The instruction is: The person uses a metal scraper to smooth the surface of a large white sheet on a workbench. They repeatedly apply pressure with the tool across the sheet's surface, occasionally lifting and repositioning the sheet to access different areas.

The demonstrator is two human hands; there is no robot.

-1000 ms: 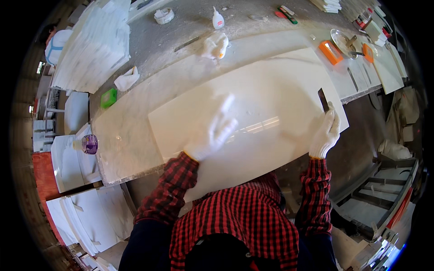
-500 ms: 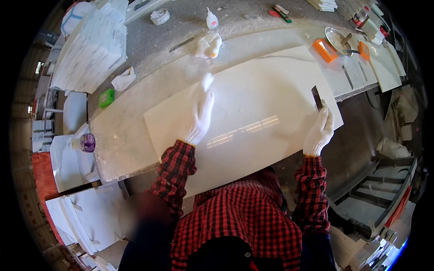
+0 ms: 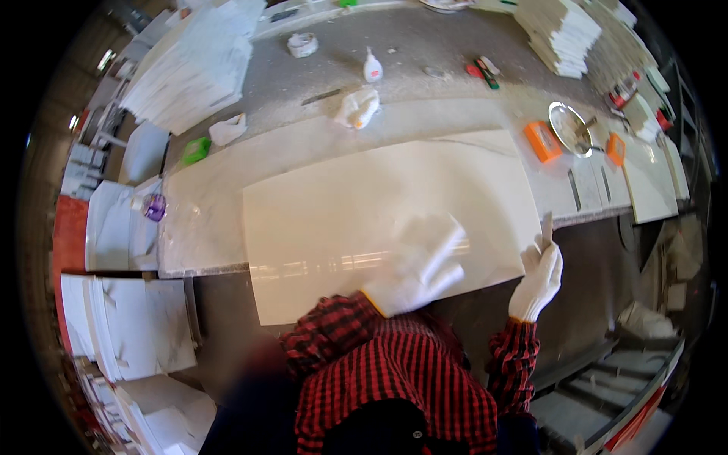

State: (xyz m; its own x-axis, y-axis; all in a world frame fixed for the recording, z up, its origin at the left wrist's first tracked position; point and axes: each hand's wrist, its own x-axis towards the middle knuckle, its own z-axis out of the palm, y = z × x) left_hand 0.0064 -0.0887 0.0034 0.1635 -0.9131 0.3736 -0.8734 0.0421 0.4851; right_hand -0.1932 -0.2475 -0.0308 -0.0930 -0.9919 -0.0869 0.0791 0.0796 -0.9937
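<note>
A large glossy white slab (image 3: pixel 334 197) with a faint grey vein lies across the bench in front of me, its near edge overhanging. My left hand (image 3: pixel 417 265), in a white knit glove, is over the slab's near part. Motion blurs it, but its fingers look stretched out and the thumb stands apart. Whether it touches the surface is hard to tell. Just off the slab's right edge, my gloved right hand (image 3: pixel 537 280) is closed around a flat metal scraper (image 3: pixel 547 227), its blade pointing away from me. The scraper's lower end is hidden in the fingers.
A crumpled white cloth (image 3: pixel 358 108) and a white squeeze bottle (image 3: pixel 372 67) lie beyond the slab. Right of it are an orange box (image 3: pixel 543 142) and a metal bowl (image 3: pixel 569 127) with tools. A green box (image 3: pixel 196 150) and stacked tiles (image 3: pixel 193 68) stand left. A metal frame (image 3: pixel 607 394) stands lower right.
My left hand has swept from the slab's left part toward its near edge and rightward. My right hand, with the scraper, has moved from over the slab to beside its right edge. The view has shifted.
</note>
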